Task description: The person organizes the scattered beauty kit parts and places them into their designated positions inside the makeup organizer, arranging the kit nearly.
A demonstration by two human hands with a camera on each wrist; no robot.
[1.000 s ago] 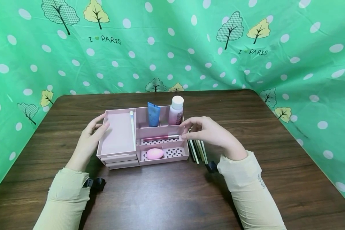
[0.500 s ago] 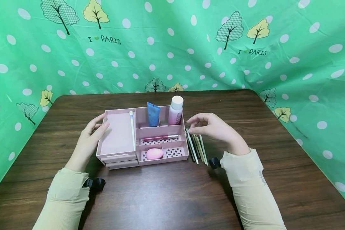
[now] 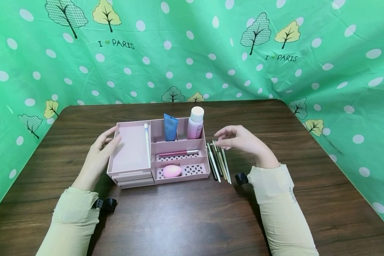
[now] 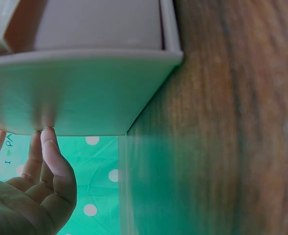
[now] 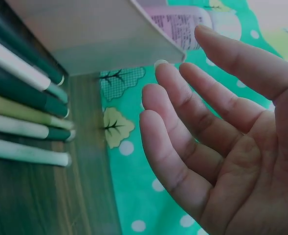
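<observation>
A pink desk organizer stands in the middle of the table. My left hand rests against its left side, and the left wrist view shows relaxed fingers touching the outer wall near the rim. Beside the organizer's right side lie several slim sticks, seen in the right wrist view as dark, white and olive handles. Above their far ends hovers my right hand, fingers loosely bent; in the right wrist view nothing is in its palm.
Inside the organizer are a white brush, a blue tube, a pink bottle with a white cap, a dark red stick and a pink egg-shaped sponge. A green dotted curtain hangs behind the wooden table.
My right hand has drawn away to the right from the organizer's right wall, uncovering more of the slim sticks. My left hand stays on the organizer's left side.
</observation>
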